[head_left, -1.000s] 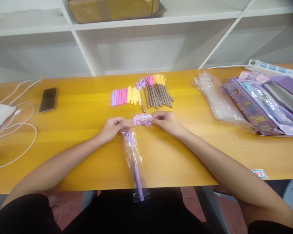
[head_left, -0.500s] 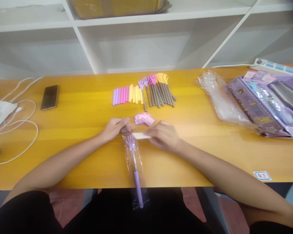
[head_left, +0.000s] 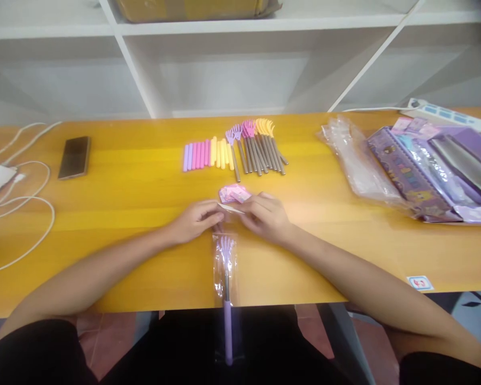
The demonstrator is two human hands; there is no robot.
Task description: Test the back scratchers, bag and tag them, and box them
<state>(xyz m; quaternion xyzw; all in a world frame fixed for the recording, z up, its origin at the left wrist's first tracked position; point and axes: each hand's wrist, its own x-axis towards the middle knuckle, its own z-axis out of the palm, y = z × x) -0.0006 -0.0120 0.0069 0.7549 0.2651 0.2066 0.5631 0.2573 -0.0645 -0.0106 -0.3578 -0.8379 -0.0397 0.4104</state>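
My left hand (head_left: 198,220) and my right hand (head_left: 266,216) meet over the table, fingers closed on opposite ends of a small white card (head_left: 230,208), seen nearly edge-on. Below them a purple back scratcher (head_left: 226,283) lies in a clear plastic bag (head_left: 217,272), claw end towards my hands, its handle reaching past the table's front edge over my lap. The bag's top is close under my left fingers; whether they touch it I cannot tell. Just beyond my hands is a small pile of pink printed cards (head_left: 233,193).
Behind the cards lie a row of purple, pink and yellow handle tubes (head_left: 202,154) and several claw-headed metal rods (head_left: 260,152). A phone (head_left: 74,157) and white cables (head_left: 50,214) are left; clear bags (head_left: 355,160), a purple box (head_left: 412,182) and a power strip (head_left: 444,115) right.
The white card has moved up and turned nearly edge-on, and my left fingers now meet it. The bagged back scratcher has shifted towards me and lies straighter.
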